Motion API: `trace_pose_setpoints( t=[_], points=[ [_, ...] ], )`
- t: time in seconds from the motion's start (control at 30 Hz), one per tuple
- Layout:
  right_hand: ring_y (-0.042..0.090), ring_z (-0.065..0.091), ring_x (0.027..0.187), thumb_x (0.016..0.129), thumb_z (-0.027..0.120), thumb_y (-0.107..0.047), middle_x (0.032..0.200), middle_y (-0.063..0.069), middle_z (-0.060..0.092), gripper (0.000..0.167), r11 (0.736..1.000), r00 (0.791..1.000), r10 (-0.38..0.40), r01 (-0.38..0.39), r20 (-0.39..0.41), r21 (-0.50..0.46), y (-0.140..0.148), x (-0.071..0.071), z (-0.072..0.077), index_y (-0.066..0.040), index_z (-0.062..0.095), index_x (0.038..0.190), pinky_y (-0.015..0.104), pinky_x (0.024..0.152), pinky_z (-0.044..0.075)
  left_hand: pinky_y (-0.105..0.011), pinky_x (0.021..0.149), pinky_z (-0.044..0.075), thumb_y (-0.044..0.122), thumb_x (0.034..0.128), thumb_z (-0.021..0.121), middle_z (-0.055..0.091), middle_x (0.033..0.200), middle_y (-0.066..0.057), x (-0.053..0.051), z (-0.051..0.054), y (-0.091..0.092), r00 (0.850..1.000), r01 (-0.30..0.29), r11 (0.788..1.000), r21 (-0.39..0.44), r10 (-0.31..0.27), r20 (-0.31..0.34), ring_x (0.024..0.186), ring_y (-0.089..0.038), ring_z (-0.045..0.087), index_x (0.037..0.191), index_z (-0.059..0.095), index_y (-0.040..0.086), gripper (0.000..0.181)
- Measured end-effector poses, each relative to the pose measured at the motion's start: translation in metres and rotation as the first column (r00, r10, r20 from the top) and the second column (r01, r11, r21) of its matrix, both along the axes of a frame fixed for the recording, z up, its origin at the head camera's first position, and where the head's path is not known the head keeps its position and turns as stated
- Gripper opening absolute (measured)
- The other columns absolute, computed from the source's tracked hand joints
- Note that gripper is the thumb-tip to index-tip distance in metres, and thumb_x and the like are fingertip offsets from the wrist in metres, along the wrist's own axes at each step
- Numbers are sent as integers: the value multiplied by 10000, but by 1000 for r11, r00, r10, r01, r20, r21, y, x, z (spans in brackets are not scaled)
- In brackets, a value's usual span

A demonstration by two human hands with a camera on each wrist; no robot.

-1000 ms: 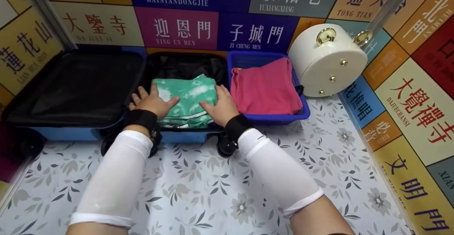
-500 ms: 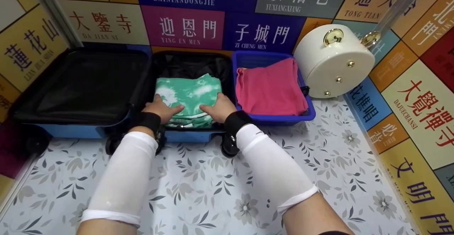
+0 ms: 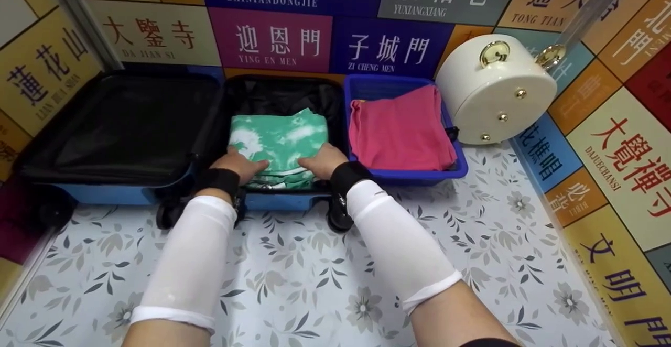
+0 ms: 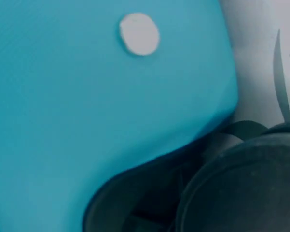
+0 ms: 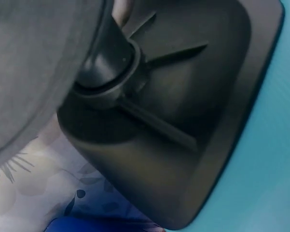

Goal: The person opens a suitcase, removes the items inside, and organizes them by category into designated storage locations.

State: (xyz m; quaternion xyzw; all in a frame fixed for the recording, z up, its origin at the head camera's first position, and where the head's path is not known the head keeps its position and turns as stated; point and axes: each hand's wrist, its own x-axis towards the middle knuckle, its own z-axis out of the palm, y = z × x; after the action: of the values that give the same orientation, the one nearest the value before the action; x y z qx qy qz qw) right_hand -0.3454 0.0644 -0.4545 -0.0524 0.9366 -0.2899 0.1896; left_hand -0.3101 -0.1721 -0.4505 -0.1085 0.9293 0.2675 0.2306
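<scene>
A folded stack of green-and-white tie-dye fabric (image 3: 280, 140) lies in the black-lined half of an opened blue suitcase (image 3: 278, 201) in the head view. My left hand (image 3: 242, 166) holds its near left corner and my right hand (image 3: 321, 161) its near right corner. Both thumbs lie across the front of the stack, pointing at each other. The other fingers go down along the sides, mostly hidden. Neither hand shows in its wrist view: the left one has the blue shell (image 4: 96, 87) and a dark wheel (image 4: 246, 188), the right one a black wheel mount (image 5: 183, 92).
The suitcase's other half (image 3: 131, 127), with a black cover, lies at left. Right of the stack stands a blue basket (image 3: 403, 175) holding folded pink fabric (image 3: 401, 129). A round white case (image 3: 495, 93) with gold fittings is by the wall. Floral sheeting (image 3: 293, 279) covers the surface in front.
Both hands have slid nearer along the stack's sides and down, and their fingers, spread and visible earlier, are now mostly hidden. The head view has shifted slightly. The stack stays in the suitcase.
</scene>
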Motion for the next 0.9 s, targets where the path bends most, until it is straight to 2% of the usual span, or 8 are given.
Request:
trace_pose_setpoints(
  t=[0.17,0.3,0.37,0.47,0.57,0.73,0.8,0.9],
  points=[
    [307,629,1312,1004,618,-484,1542,208,551,677,999,999,39,-39,21,20,-1,-5,-1,38,574,1433,365,1160,467,-601,1229,344,669,1046,417,271,1658,-373,-1,-2,-1,1000,-6,1000,-17,5,-14,1492,-528,365,1627,-164,-70,1105],
    [310,607,1328,1030,572,-469,1516,201,568,588,997,996,73,-75,60,24,1,-6,2,29,631,1337,389,1163,459,-600,1221,356,646,1066,385,333,1629,-377,-1,-2,0,1000,-21,1000,-23,20,-11,1474,-527,392,1622,-158,-89,1069],
    [314,577,1372,1039,542,-477,1538,202,551,610,994,993,92,-95,70,51,1,-8,3,34,624,1360,395,1180,443,-595,1227,350,629,1074,380,303,1644,-373,-2,-2,1,1000,-22,1000,-15,21,-15,1485,-519,383,1625,-108,-111,1044],
    [322,531,1434,1041,517,-488,1583,208,511,668,992,992,98,-104,83,78,1,-11,3,42,578,1442,396,1207,417,-576,1211,382,588,1091,379,316,1651,-345,-2,-2,0,999,4,1000,-8,-5,-34,1471,-485,424,1617,188,-138,917],
    [327,493,1473,1043,514,-496,1613,211,476,710,993,992,85,-93,94,78,1,-14,2,43,524,1504,398,1224,398,-563,1196,404,532,1101,410,306,1665,-317,-1,-1,-2,998,15,1000,6,-14,-59,1464,-457,443,1568,370,-113,797],
    [325,503,1460,1053,529,-468,1609,207,482,684,998,993,49,-52,104,26,1,-18,2,44,521,1506,399,1218,403,-559,1200,402,429,1088,506,268,1679,-313,-1,-3,-5,995,-15,998,62,21,-93,1476,-451,421,1603,277,-115,783],
    [321,536,1411,1052,535,-441,1587,204,504,649,999,994,40,-42,104,13,2,-18,2,46,542,1480,391,1189,423,-529,1119,468,380,1071,543,413,1576,-306,-2,-4,-6,992,-19,997,81,29,-119,1345,-426,527,1536,397,-111,691],
    [324,582,1306,1044,547,-395,1522,205,557,572,999,996,45,-46,82,16,1,-18,1,53,597,1396,391,1127,455,-453,893,517,300,1047,568,598,1204,-224,-4,-7,-8,988,-16,995,99,31,-152,1009,-340,605,1265,603,-63,425]
  ],
)
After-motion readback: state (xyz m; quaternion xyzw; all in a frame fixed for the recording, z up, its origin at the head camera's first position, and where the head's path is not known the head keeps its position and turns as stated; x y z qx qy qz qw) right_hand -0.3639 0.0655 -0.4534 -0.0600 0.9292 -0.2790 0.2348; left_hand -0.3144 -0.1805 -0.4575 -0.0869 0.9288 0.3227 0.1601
